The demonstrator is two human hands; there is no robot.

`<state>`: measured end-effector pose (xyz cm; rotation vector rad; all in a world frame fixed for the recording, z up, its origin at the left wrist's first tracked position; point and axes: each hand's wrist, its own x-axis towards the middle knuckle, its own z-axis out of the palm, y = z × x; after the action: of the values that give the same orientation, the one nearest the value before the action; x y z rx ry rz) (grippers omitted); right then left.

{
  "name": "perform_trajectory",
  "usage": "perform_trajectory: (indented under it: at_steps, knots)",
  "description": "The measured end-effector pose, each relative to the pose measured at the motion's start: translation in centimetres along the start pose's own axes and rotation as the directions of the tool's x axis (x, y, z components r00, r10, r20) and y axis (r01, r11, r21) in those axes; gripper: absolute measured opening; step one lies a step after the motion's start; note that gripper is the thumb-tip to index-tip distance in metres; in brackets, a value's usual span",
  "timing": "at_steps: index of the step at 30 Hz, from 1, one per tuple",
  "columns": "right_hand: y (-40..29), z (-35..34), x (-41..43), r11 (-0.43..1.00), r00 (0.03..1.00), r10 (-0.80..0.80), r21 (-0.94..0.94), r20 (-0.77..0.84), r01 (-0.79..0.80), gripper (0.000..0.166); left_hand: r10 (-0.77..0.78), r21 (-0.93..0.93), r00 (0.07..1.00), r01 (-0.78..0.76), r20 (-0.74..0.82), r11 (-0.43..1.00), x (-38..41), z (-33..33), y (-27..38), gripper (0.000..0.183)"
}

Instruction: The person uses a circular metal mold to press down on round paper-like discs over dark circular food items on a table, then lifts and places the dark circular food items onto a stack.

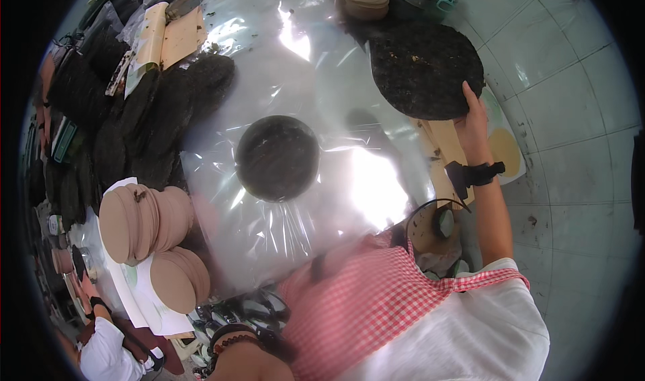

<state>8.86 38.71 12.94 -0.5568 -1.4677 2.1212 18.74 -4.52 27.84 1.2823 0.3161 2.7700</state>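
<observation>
My right hand (473, 124) grips the near right edge of a large, rough, black round cake (428, 74), seemingly dried seaweed. The thumb lies on its upper face; the other fingers are mostly hidden beneath. Left of it spreads a pile of clear plastic bags (282, 89), shiny with glare. A smaller dark round disc (277, 158) shows in the middle of this plastic; whether it lies on or under the film I cannot tell. My left hand is out of view, with only its forearm and beaded wrist at the bottom.
Several black cakes (166, 109) heap at the left. Stacks of brown cardboard discs (146, 225) stand nearer, others (362, 1) at the back. Yellowish paper (446, 144) lies by my right wrist. Another person (108, 351) works at lower left. Tiled floor (569, 169) borders the right.
</observation>
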Motion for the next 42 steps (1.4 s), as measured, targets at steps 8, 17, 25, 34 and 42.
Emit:
perform_trajectory:
  at_steps: [8, 17, 25, 34, 42]
  knots:
    - [2.5, 7.7, -1.2, 0.980, 0.952, 0.110, 0.128, 0.286, -0.152, 0.035, 0.284, 0.070, 0.957, -0.288, 0.064, 0.955, 0.3, -0.5, -0.4, 0.008]
    - [0.5, 12.0, -6.0, 0.933, 0.780, 0.360, -0.199, 0.512, -0.299, 0.040, -0.083, 0.783, 0.929, 0.351, -0.361, 0.513, -1.4, -12.7, 1.6, 0.040]
    - [-0.8, 15.7, -5.5, 0.679, 0.400, 0.579, -0.692, 0.710, 0.246, 0.046, -0.656, 0.201, 0.405, 0.909, -0.637, 0.366, -2.9, -20.9, -3.6, 0.049]
    - [3.4, 13.3, -10.2, 0.578, 0.576, -0.107, -0.421, 0.811, 0.699, 0.020, -0.413, 0.137, 0.476, 0.767, -0.776, 0.627, -5.2, -17.6, -9.3, 0.040]
    - [4.0, 12.5, -11.0, 0.461, 0.591, -0.262, -0.440, 0.763, 0.771, 0.016, -0.328, 0.298, 0.531, 0.779, -0.781, 0.551, -5.1, -15.7, -11.1, 0.038]
